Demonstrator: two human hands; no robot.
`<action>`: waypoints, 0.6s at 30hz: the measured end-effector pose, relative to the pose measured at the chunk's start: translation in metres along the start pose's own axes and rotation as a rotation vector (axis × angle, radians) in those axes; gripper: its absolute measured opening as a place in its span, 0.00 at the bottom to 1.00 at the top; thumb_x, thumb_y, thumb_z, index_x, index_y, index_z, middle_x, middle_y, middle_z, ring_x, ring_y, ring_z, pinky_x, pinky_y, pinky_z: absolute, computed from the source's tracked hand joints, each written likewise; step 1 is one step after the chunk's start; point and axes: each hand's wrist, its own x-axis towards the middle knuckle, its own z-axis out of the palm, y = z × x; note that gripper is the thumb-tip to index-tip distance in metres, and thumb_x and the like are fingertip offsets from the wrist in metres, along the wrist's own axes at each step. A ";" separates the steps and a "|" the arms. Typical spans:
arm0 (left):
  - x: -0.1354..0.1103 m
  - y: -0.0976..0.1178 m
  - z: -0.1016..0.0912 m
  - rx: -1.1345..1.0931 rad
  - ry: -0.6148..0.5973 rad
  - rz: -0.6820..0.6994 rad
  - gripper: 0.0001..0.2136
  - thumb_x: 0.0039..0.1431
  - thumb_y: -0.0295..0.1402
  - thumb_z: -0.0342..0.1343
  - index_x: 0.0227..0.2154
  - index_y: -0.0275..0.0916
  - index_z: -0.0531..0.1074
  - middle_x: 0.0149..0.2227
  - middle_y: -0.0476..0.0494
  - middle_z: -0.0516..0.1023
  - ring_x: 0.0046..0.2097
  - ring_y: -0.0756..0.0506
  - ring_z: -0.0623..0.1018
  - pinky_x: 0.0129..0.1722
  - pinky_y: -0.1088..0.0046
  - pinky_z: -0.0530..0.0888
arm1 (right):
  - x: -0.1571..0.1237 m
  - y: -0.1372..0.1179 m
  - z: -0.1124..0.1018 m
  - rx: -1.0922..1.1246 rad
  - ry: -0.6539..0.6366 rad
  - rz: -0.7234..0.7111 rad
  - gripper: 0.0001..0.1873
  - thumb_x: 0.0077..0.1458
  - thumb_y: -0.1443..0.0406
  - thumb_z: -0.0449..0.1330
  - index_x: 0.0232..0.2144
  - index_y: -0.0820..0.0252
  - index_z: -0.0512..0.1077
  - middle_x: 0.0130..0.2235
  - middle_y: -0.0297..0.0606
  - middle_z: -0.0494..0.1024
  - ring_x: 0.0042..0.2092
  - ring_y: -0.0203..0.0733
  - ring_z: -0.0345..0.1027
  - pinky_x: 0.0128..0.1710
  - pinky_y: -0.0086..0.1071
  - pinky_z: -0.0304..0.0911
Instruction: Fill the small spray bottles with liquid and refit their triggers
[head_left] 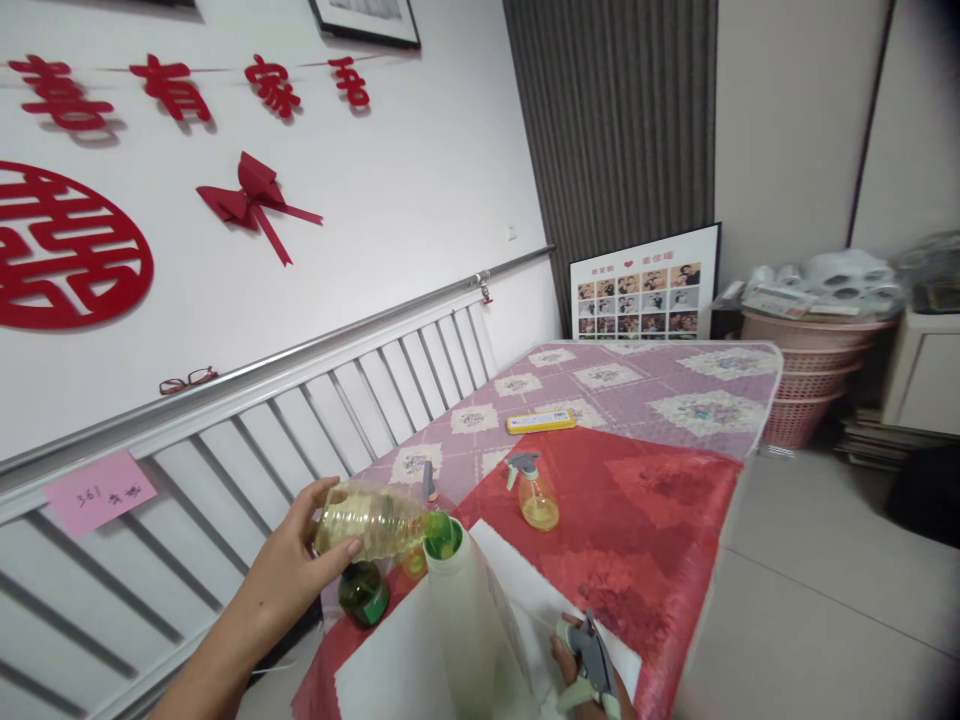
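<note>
My left hand [304, 545] is wrapped round a clear ribbed bottle [371, 522] holding yellowish liquid. The bottle lies nearly sideways, its mouth at the green-rimmed opening of a tall pale bottle [472, 630]. At the lower right, my right hand [561, 662] is closed on a grey and pale green trigger spray head [592, 655]; part of that hand is hidden. A dark green bottle [364, 595] stands just below the left hand. Behind the ribbed bottle, another sprayer's grey top [429, 480] shows, mostly covered. Farther back stands a small amber spray bottle [538, 500] with a grey head.
White paper [390, 650] and a red cloth [652, 520] lie on the purple patterned tablecloth [607, 375]. A yellow flat box [540, 421] is farther back. A white railing [300, 420] runs along the left. Stacked pink baskets [806, 385] stand beyond the table.
</note>
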 end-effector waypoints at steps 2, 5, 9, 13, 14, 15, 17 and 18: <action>0.001 0.003 -0.001 0.009 -0.001 0.009 0.32 0.51 0.43 0.59 0.58 0.46 0.57 0.58 0.39 0.70 0.54 0.36 0.75 0.50 0.60 0.74 | 0.000 0.000 0.001 0.005 -0.025 0.016 0.31 0.42 0.45 0.63 0.44 0.59 0.75 0.47 0.45 0.81 0.55 0.63 0.68 0.59 0.48 0.59; 0.005 0.007 -0.001 0.026 0.004 0.014 0.33 0.49 0.43 0.61 0.59 0.46 0.59 0.58 0.39 0.70 0.54 0.36 0.75 0.50 0.60 0.74 | -0.002 -0.001 0.003 -0.004 0.001 -0.002 0.32 0.44 0.44 0.61 0.45 0.58 0.73 0.46 0.44 0.81 0.54 0.63 0.69 0.58 0.50 0.59; 0.008 0.013 -0.002 0.070 0.034 0.042 0.36 0.47 0.45 0.61 0.60 0.45 0.60 0.59 0.38 0.69 0.55 0.35 0.74 0.54 0.56 0.71 | -0.006 -0.004 0.008 -0.022 0.041 -0.018 0.31 0.45 0.43 0.59 0.45 0.56 0.73 0.43 0.42 0.81 0.51 0.62 0.72 0.56 0.50 0.61; 0.009 0.023 -0.003 0.144 0.035 0.045 0.37 0.47 0.45 0.61 0.61 0.46 0.60 0.60 0.40 0.69 0.56 0.34 0.72 0.57 0.53 0.68 | -0.008 -0.008 0.009 -0.005 0.056 -0.018 0.30 0.46 0.44 0.59 0.44 0.56 0.73 0.45 0.42 0.80 0.53 0.61 0.70 0.58 0.47 0.61; 0.009 0.025 -0.003 0.152 0.033 0.044 0.37 0.47 0.44 0.61 0.61 0.46 0.60 0.60 0.40 0.69 0.56 0.34 0.72 0.57 0.53 0.67 | -0.008 -0.009 0.009 -0.003 0.058 -0.017 0.30 0.46 0.44 0.59 0.44 0.57 0.73 0.45 0.42 0.80 0.53 0.61 0.70 0.58 0.46 0.61; 0.008 0.027 -0.003 0.152 0.030 0.045 0.37 0.47 0.44 0.61 0.61 0.46 0.60 0.60 0.40 0.69 0.56 0.34 0.72 0.57 0.53 0.67 | -0.009 -0.010 0.009 -0.008 0.063 -0.014 0.30 0.46 0.44 0.59 0.44 0.56 0.73 0.45 0.42 0.80 0.53 0.61 0.70 0.58 0.45 0.61; 0.008 0.029 -0.003 0.144 0.034 0.057 0.37 0.47 0.44 0.62 0.61 0.46 0.60 0.60 0.40 0.69 0.56 0.34 0.72 0.58 0.53 0.66 | -0.010 -0.013 0.009 -0.026 0.071 -0.018 0.30 0.45 0.43 0.59 0.43 0.56 0.73 0.44 0.41 0.81 0.53 0.60 0.71 0.58 0.43 0.61; 0.007 0.029 -0.004 0.141 0.038 0.062 0.37 0.46 0.44 0.62 0.61 0.46 0.60 0.60 0.40 0.70 0.56 0.34 0.72 0.58 0.53 0.66 | -0.010 -0.013 0.009 -0.031 0.074 -0.023 0.30 0.45 0.43 0.59 0.43 0.56 0.74 0.43 0.40 0.81 0.52 0.60 0.71 0.58 0.43 0.62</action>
